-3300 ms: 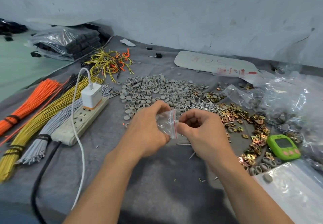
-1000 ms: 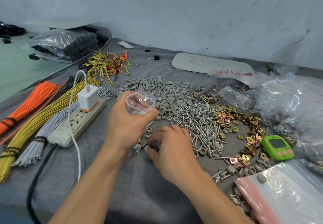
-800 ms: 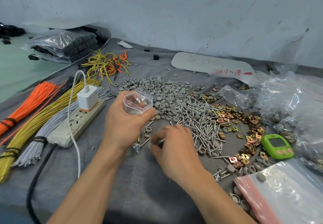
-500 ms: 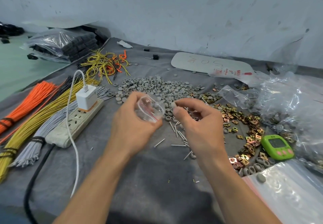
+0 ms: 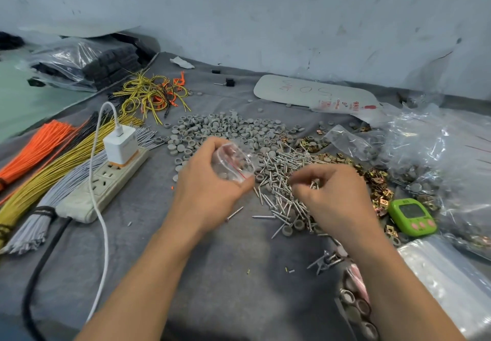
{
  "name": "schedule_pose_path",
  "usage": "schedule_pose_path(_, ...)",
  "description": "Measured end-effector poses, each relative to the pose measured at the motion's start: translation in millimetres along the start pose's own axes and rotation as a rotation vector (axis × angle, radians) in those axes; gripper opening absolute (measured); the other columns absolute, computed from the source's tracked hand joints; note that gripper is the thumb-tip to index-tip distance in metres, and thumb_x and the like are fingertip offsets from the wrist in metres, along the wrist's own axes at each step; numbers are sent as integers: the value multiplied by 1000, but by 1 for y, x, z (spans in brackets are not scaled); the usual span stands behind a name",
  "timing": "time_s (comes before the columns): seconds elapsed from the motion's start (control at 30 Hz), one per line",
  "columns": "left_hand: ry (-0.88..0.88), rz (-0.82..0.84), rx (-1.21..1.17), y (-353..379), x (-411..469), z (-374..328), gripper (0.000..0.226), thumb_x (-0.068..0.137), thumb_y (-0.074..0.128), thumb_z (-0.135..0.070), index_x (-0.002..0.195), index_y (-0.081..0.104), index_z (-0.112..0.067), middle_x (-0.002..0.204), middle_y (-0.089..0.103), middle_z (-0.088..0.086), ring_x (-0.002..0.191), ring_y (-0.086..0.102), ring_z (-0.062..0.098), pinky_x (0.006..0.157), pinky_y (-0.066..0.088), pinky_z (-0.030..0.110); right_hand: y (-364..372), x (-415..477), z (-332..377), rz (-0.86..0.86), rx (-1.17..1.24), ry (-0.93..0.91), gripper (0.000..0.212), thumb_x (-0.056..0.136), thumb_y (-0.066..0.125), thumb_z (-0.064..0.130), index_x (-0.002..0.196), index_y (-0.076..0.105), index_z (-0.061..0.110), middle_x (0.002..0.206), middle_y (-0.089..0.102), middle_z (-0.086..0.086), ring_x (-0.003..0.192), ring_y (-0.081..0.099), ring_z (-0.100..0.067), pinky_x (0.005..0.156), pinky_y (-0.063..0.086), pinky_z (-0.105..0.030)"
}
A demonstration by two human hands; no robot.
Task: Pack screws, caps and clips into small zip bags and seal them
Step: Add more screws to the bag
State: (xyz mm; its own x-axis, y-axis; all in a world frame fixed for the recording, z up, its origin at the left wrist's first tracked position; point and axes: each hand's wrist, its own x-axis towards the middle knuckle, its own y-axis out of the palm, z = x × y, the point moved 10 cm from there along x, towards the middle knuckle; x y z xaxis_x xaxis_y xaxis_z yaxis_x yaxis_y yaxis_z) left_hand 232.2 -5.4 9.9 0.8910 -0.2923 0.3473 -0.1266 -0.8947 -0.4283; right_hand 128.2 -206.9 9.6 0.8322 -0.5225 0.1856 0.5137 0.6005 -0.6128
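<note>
My left hand [image 5: 207, 184] grips a small clear zip bag [image 5: 233, 164] with a red seal line, its mouth held open toward the right. A few grey caps show inside it. My right hand [image 5: 334, 197] hovers over the pile of silver screws [image 5: 281, 181] and pinches a few screws [image 5: 314, 182] between thumb and fingers. Grey round caps [image 5: 225, 130] lie heaped behind the hands. Gold metal clips [image 5: 372, 178] are scattered to the right of the screws.
A power strip [image 5: 103, 184] with a white charger and cable lies at left, beside bundles of orange, yellow and grey wires [image 5: 47, 165]. A green timer [image 5: 411, 217] sits at right near crumpled plastic bags [image 5: 435, 149]. A stack of empty zip bags [image 5: 446, 279] lies at bottom right.
My right hand dropped from beside the bag's mouth to the screw pile and took up a few screws. My left hand kept the bag open, nearly still.
</note>
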Motion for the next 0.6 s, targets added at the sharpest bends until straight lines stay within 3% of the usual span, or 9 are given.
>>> schedule_pose_path(0.13, -31, -37, -103, -11, 4, 10, 39, 71, 90, -32, 97, 62, -36, 91, 71, -21, 78, 67, -3, 66, 45, 12, 19, -12, -16, 270, -427, 72, 20, 82, 83, 27, 70, 73, 40, 75, 68, 19, 64, 62, 1, 48, 38, -8)
schedule_pose_path(0.23, -32, -47, -94, -12, 3, 12, 40, 66, 85, -42, 97, 61, -35, 93, 71, -18, 81, 68, 2, 74, 51, 31, 32, -18, -16, 363, -516, 100, 11, 77, 86, 35, 74, 76, 35, 74, 70, 17, 74, 66, -4, 67, 55, -24)
schedule_pose_path(0.33, -42, -34, -96, -11, 1, 12, 41, 64, 83, -43, 97, 59, -38, 93, 72, -17, 77, 70, 8, 74, 57, 41, 38, -18, -11, 375, -636, 96, 24, 70, 87, 49, 77, 72, 31, 76, 70, 13, 76, 67, -13, 63, 46, -28)
schedule_pose_path(0.4, -33, -35, -80, -12, 1, 11, 40, 65, 84, -41, 96, 59, -37, 92, 71, -18, 79, 68, 2, 72, 52, 33, 43, -15, -8, 368, -681, 63, 26, 74, 83, 48, 77, 71, 26, 74, 70, 8, 78, 67, -19, 70, 46, -31)
schedule_pose_path(0.5, -33, -26, -45, -12, 1, 10, 38, 71, 87, -34, 96, 59, -34, 92, 71, -19, 80, 67, 0, 69, 49, 28, 45, -14, -6, 348, -682, 32, 22, 88, 72, 44, 82, 73, 22, 76, 70, 6, 81, 66, -22, 92, 50, -41)
schedule_pose_path(0.6, -28, -10, -2, -10, 0, 7, 39, 71, 86, -35, 98, 58, -34, 94, 70, -23, 80, 67, -3, 63, 48, 19, 35, -12, -8, 274, -582, 56, 13, 94, 65, 37, 88, 74, 29, 84, 72, 9, 87, 68, -21, 89, 53, -37)
